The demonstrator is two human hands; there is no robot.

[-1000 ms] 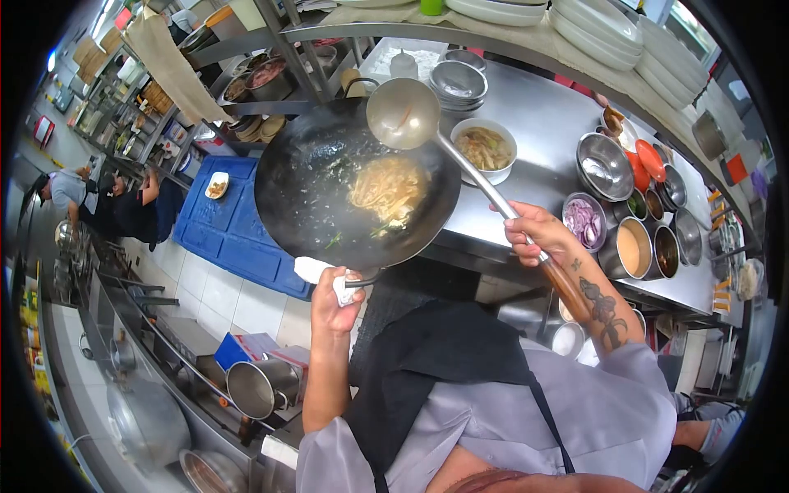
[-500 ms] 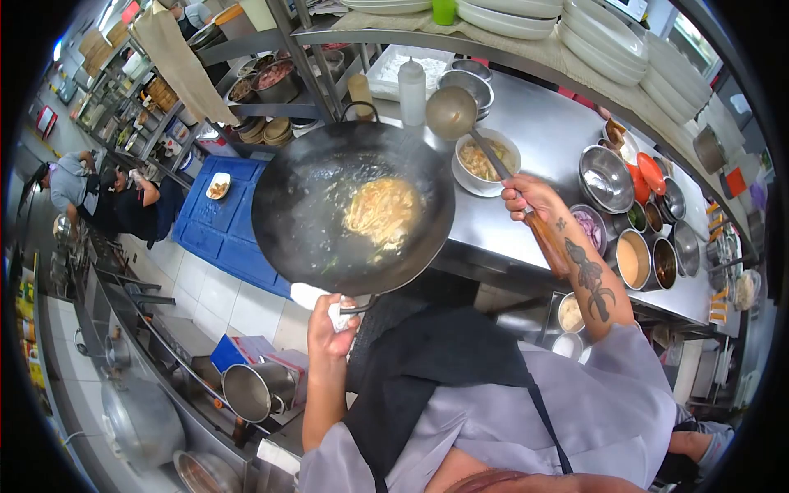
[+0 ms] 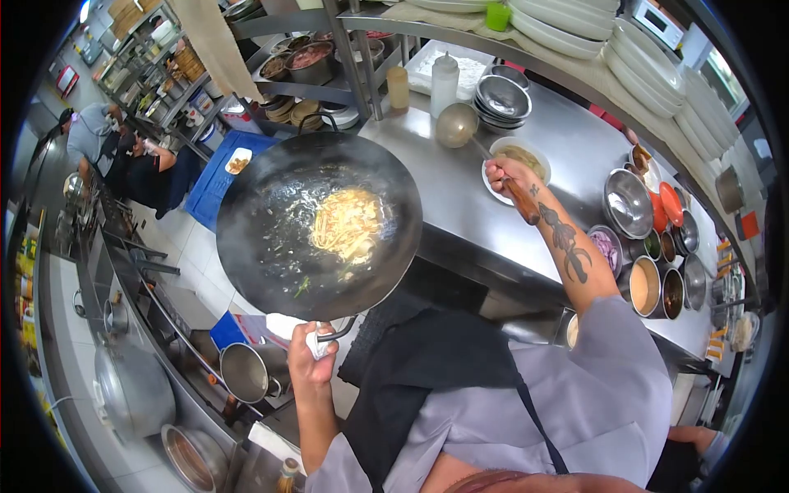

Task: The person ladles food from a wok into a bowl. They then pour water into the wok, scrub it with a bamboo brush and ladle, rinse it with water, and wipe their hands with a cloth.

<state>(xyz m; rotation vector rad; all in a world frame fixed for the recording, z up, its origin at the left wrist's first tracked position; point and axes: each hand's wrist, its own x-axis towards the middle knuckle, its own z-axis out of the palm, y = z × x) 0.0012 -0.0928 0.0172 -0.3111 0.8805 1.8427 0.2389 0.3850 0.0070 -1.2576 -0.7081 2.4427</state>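
My left hand [image 3: 313, 355] is closed round the near handle of a large black wok [image 3: 246, 238], with a white cloth [image 3: 319, 342] between. Steam rises from the wok, where a pale noodle-like heap [image 3: 349, 223] lies in shiny liquid. My right hand [image 3: 511, 179] grips the wooden handle of a ladle [image 3: 458, 126]. The ladle's bowl is over the steel counter [image 3: 460, 197], left of a white bowl of food [image 3: 526, 158] that my right hand partly hides. Squeeze bottles [image 3: 445, 85] and stacked metal bowls [image 3: 503, 100] stand behind the ladle.
Metal pots with sauces [image 3: 640, 286], a bowl of sliced onion [image 3: 605, 246] and a large metal bowl [image 3: 629, 203] stand at the right. A shelf with white plates [image 3: 559, 29] runs above. Two people [image 3: 152, 164] are at the left. A pot [image 3: 246, 371] is at lower left.
The wok in my left hand has moved left in view. My right hand has swung the ladle away from above the wok, past the white bowl's side, over the counter.
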